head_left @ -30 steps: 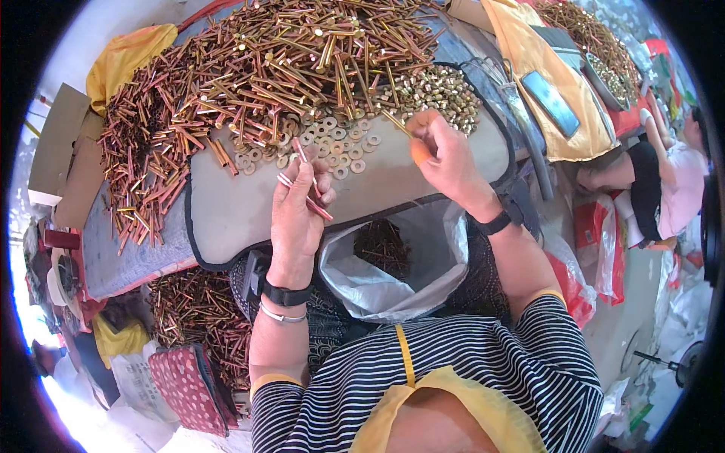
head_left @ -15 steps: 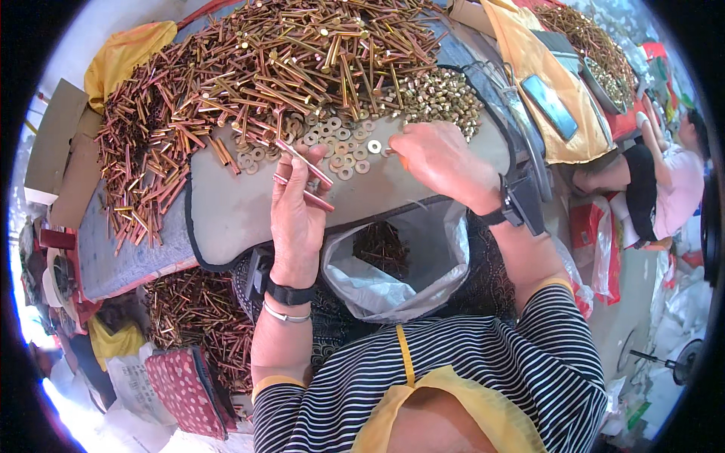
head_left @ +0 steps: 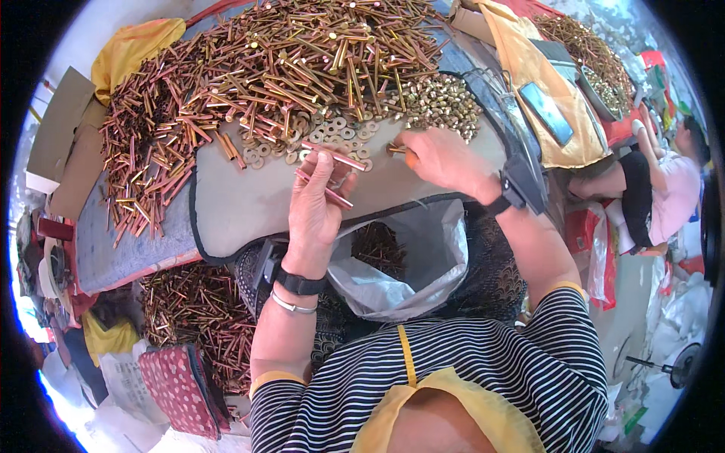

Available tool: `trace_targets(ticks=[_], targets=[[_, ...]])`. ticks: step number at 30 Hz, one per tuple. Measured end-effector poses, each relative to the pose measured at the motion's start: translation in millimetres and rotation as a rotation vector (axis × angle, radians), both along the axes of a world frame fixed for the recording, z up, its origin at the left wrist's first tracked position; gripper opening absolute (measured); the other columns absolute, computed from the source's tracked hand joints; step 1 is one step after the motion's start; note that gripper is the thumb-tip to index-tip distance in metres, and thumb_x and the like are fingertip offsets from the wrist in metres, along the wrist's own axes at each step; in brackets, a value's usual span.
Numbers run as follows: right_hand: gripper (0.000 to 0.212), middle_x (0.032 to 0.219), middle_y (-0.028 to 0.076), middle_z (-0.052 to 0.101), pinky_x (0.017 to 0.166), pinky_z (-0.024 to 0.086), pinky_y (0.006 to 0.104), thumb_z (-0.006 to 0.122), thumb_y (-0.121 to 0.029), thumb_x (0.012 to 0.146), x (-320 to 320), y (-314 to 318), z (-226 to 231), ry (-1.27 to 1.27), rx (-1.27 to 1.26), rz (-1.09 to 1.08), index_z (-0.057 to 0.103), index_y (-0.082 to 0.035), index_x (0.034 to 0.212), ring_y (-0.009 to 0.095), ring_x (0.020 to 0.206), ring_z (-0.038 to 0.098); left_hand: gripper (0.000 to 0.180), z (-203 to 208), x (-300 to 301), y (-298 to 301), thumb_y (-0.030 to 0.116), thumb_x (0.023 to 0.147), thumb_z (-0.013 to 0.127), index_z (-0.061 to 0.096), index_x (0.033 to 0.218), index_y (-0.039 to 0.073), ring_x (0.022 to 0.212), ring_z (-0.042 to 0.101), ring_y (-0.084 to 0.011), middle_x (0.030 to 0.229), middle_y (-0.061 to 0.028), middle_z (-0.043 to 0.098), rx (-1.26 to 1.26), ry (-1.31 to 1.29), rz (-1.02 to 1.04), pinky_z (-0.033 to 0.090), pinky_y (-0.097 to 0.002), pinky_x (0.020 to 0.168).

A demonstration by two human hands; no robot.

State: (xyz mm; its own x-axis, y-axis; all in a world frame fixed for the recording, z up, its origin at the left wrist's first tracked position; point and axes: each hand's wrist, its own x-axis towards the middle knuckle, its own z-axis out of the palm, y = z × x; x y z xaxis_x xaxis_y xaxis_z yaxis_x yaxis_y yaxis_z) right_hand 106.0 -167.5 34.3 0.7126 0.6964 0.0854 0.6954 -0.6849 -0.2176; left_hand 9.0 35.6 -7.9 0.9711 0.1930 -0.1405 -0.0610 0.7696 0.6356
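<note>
Left hand (head_left: 317, 204): unchanged, fingers clamping two long copper-coloured bolts (head_left: 332, 177) above grey padded board (head_left: 249, 204). Right hand (head_left: 442, 158): shifted right from flat brass washers (head_left: 332, 136), fingertips pinching short brass bolt (head_left: 396, 149)

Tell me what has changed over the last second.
The right hand came down from the heap toward the left hand, holding a short brass bolt. The left hand's fingers keep two long coppery bolts; heap unchanged.
</note>
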Motion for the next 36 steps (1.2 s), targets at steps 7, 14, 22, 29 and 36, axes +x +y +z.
trace_targets(ticks=[7, 14, 22, 29, 36], targets=[[0.014, 0.068, 0.019, 0.058, 0.06, 0.044, 0.0508, 0.054, -0.01, 0.077, -11, -10, 18, -0.051, 0.091, 0.042, 0.059, -0.005, 0.09, 0.039, 0.066, 0.058, 0.015, 4, 1, -4, 0.022, 0.092, 0.062, 0.059, 0.103, 0.014, 0.087, 0.058, -0.0104, 0.097, 0.0004, 0.062, 0.008, 0.031, 0.002, 0.051, -0.0278, 0.075], [0.02, 0.071, 0.016, 0.06, 0.063, 0.046, 0.0471, 0.054, -0.01, 0.076, -2, -2, 34, -0.017, -0.182, 0.276, 0.062, -0.008, 0.093, 0.037, 0.069, 0.059, 0.017, -3, 3, -4, 0.025, 0.094, 0.059, 0.058, 0.107, 0.015, 0.092, 0.059, -0.0115, 0.101, -0.0011, 0.064, 0.0, 0.016, -0.057, 0.049, -0.0293, 0.078], [0.039, 0.076, 0.022, 0.06, 0.064, 0.045, 0.0474, 0.045, -0.008, 0.081, -5, -25, 21, 0.3, 0.059, 0.251, 0.056, -0.009, 0.119, 0.04, 0.071, 0.059, 0.015, -2, 1, -9, 0.022, 0.094, 0.058, 0.057, 0.105, 0.013, 0.094, 0.063, -0.0154, 0.102, -0.0037, 0.065, 0.025, -0.013, -0.061, 0.053, -0.0318, 0.077], [0.026, 0.065, 0.014, 0.056, 0.051, 0.042, 0.0332, 0.058, -0.003, 0.08, -32, -24, 19, 0.412, 0.656, -0.055, 0.062, -0.007, 0.105, 0.02, 0.054, 0.056, 0.012, -3, 3, -13, 0.021, 0.095, 0.056, 0.056, 0.101, 0.011, 0.094, 0.065, -0.0173, 0.103, -0.0072, 0.065, -0.003, 0.02, -0.069, 0.056, -0.0355, 0.077], [0.022, 0.064, 0.01, 0.055, 0.05, 0.042, 0.0294, 0.061, -0.004, 0.081, -41, -10, 27, 0.281, 0.598, 0.061, 0.064, -0.005, 0.103, 0.019, 0.053, 0.054, 0.014, 1, 3, -14, 0.023, 0.095, 0.055, 0.054, 0.103, 0.01, 0.095, 0.065, -0.0197, 0.106, -0.01, 0.064, 0.081, 0.005, -0.117, 0.056, -0.0351, 0.076]])
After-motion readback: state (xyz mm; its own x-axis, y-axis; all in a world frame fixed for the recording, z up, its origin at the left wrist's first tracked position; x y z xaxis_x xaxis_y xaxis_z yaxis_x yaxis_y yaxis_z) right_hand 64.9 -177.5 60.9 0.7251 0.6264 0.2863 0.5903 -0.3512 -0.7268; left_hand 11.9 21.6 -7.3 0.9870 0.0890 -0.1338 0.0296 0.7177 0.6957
